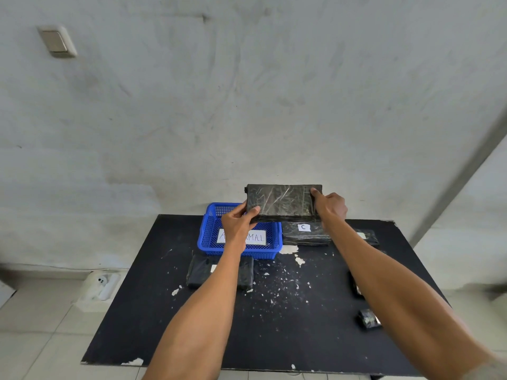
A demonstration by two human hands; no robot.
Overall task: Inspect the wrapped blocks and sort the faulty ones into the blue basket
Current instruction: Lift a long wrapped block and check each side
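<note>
I hold a black wrapped block (284,202) up in the air with both hands, its broad face tilted toward me. My left hand (238,224) grips its lower left corner and my right hand (330,207) pinches its right edge. Below it stands the blue basket (208,239) with a white paper label inside, partly hidden by my left wrist. A block labelled C (304,233) lies right of the basket, with another block (369,237) behind my right forearm. One more wrapped block (199,271) lies in front of the basket under my left forearm.
The black table (274,325) has chipped white patches. A small wrapped piece (369,319) and a dark block (355,287) lie at the right, by my right forearm. A grey wall rises behind. A white object (103,286) sits on the tiled floor at the left.
</note>
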